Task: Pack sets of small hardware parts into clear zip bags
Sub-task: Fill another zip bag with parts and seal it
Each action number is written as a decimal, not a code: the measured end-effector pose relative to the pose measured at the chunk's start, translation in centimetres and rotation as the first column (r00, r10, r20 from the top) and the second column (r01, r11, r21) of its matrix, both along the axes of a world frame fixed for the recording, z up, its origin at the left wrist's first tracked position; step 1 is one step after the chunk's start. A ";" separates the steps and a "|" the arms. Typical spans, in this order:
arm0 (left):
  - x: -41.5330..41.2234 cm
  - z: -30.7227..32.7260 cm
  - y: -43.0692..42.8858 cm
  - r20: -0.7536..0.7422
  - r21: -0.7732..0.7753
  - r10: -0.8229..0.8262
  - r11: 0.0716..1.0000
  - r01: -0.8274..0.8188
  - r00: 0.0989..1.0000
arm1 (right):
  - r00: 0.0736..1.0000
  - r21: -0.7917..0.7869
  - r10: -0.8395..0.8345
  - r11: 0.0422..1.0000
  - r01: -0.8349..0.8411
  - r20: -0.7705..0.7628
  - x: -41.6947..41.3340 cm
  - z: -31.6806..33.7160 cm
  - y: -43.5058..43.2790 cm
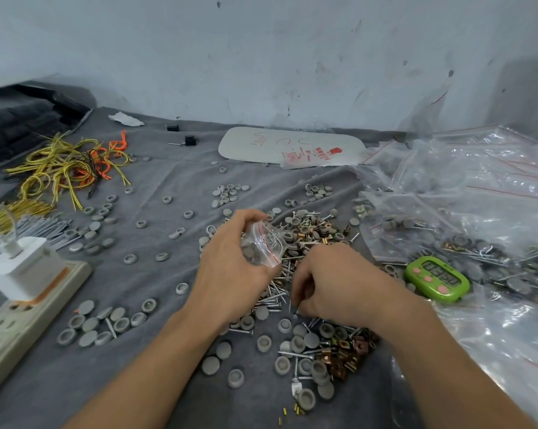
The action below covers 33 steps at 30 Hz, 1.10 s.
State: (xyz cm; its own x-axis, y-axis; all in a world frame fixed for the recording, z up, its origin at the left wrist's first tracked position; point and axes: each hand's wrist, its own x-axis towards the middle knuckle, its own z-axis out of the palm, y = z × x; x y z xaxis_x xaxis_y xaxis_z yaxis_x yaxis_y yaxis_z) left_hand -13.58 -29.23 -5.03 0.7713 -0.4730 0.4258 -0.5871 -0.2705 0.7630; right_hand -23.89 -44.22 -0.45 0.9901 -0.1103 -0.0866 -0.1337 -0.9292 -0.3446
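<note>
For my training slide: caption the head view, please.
Left hand grips a clear zip bag of grey caps; right hand pinches a screw above the loose hardware pile.

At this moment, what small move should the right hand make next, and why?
Probably: pinch a screw from the screw pile and carry it to the zip bag. The left hand holds the bag, with grey caps inside, while the right hand curls its fingers into that pile; whether it already grips one is unclear.

Grey cloth (156, 292) covering the work surface bore scattered grey caps (91, 323), a heap of screws (273, 291), brass clips (360, 347), wire ties (66, 162), a power strip (10, 329), a green timer (436, 280) and clear zip bags (478, 187).
</note>
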 end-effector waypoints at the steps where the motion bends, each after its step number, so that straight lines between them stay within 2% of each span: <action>1: 0.0 0.1 0.0 -0.005 -0.009 -0.004 1.000 0.004 1.000 | 1.000 -0.020 0.012 1.000 -0.011 0.001 0.1 -0.1 0.2; 3: 0.0 0.1 0.1 -0.011 -0.016 -0.015 1.000 0.015 1.000 | 0.999 -0.032 0.038 0.999 -0.038 -0.002 0.0 -0.2 0.3; 5: 0.0 0.1 0.1 -0.010 0.012 -0.018 1.000 0.018 1.000 | 0.999 0.022 0.038 0.999 -0.038 0.011 -0.1 0.0 -0.2; 8: 0.2 -0.1 0.0 0.056 0.091 -0.044 0.995 0.039 0.997 | 0.991 0.244 -0.094 0.967 0.068 0.098 -0.3 0.4 -1.8; 10: -0.1 0.3 0.0 0.066 0.131 -0.158 0.980 0.149 0.985 | 0.957 0.375 -0.228 0.915 0.148 0.179 -0.2 0.5 -2.6; 12: -0.1 0.7 0.1 0.039 0.150 -0.316 0.940 0.307 0.948 | 0.930 0.411 -0.303 0.890 0.198 0.209 0.0 0.3 -2.9; 13: 0.0 0.9 0.3 -0.001 0.106 -0.373 0.922 0.371 0.928 | 0.925 0.393 -0.312 0.895 0.210 0.217 0.0 0.1 -2.8; 15: 0.7 1.3 0.7 -0.118 -0.155 -0.413 0.906 0.394 0.903 | 0.921 0.350 -0.308 0.912 0.214 0.240 0.1 -0.1 -2.3; 17: 1.7 1.8 1.4 -0.230 -0.469 -0.342 0.859 0.204 0.911 | 0.920 0.366 -0.304 0.909 0.201 0.249 0.0 0.0 -1.9; 19: 2.9 2.3 2.1 -0.380 -0.647 -0.287 0.762 -0.031 0.879 | 0.912 0.391 -0.319 0.898 0.203 0.257 -0.1 0.1 -1.8; 20: 3.5 2.3 2.2 -0.445 -0.670 -0.301 0.737 -0.091 0.843 | 0.903 0.388 -0.335 0.896 0.217 0.268 -0.1 0.2 -1.9; 22: 3.9 2.1 2.5 -0.527 -0.642 -0.358 0.762 -0.086 0.771 | 0.881 0.376 -0.371 0.892 0.251 0.292 -0.1 0.3 -1.9; 25: 3.4 1.6 2.1 -0.535 -0.571 -0.453 0.816 0.090 0.713 | 0.867 0.398 -0.395 0.879 0.262 0.303 -0.1 0.3 -1.7; 27: 3.1 1.7 1.9 -0.500 -0.549 -0.511 0.812 0.201 0.699 | 0.872 0.422 -0.396 0.870 0.256 0.288 0.0 0.2 -1.5; 28: 3.1 1.8 1.9 -0.482 -0.541 -0.491 0.818 0.195 0.725 | 0.875 0.432 -0.397 0.865 0.257 0.276 0.0 0.1 -1.4; 29: 3.2 1.9 1.9 -0.470 -0.526 -0.405 0.842 0.120 0.785 | 0.877 0.435 -0.402 0.861 0.263 0.265 0.1 0.1 -1.4; 31: 4.0 2.3 2.3 -0.489 -0.451 -0.078 0.876 -0.175 0.869 | 0.871 0.408 -0.417 0.865 0.292 0.259 0.1 0.0 -1.8; 33: 5.0 2.6 2.9 -0.538 -0.375 0.180 0.824 -0.425 0.823 | 0.860 0.332 -0.437 0.878 0.344 0.264 0.1 -0.1 -2.2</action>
State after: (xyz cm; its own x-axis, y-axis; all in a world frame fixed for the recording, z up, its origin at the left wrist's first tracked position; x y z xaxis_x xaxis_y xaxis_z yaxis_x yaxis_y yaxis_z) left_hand -8.62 -26.31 -2.46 0.9962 -0.0216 0.0838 -0.0818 0.0813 0.9933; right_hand -23.75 -46.41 -0.56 0.8462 -0.5125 0.1461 -0.3051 -0.6907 -0.6556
